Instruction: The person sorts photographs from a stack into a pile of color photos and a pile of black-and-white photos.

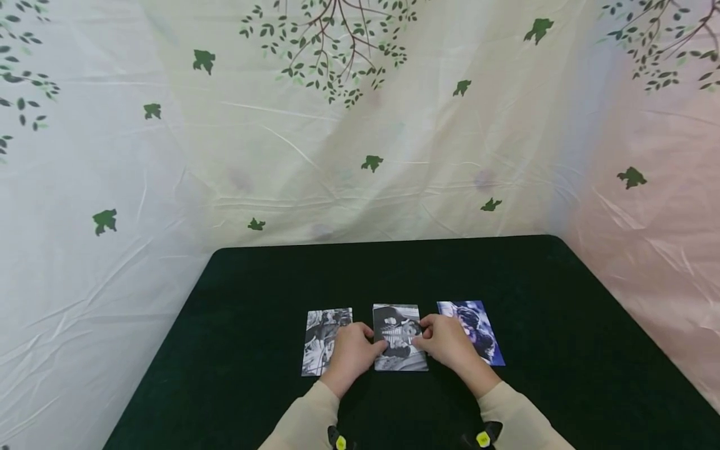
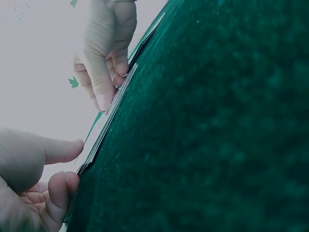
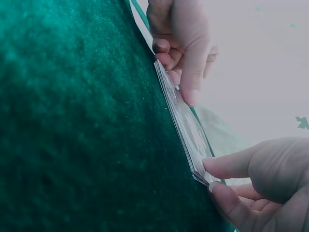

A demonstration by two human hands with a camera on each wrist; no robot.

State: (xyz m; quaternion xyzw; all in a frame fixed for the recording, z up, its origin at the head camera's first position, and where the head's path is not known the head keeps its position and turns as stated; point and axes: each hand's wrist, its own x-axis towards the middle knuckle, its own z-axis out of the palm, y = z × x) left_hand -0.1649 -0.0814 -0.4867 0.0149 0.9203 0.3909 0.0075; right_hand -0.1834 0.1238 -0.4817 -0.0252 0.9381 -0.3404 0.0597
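Observation:
A stack of black-and-white photo prints lies flat between my hands in the middle. My left hand pinches its left edge, thumb over the top face and fingers at the side. On the opposite edge, my right hand grips the same way. Both wrist views show several thin layers along the near edge of the stack, slightly uneven at the corner. Partly under my left hand is another black-and-white print. A blue-purple print lies slanted beyond my right hand, which covers part of it.
All the prints lie on a dark green cloth-covered table with rounded far corners. Behind it hangs a pale fabric curtain printed with branches and green leaves. Cream sleeves and dark wrist straps show at the front.

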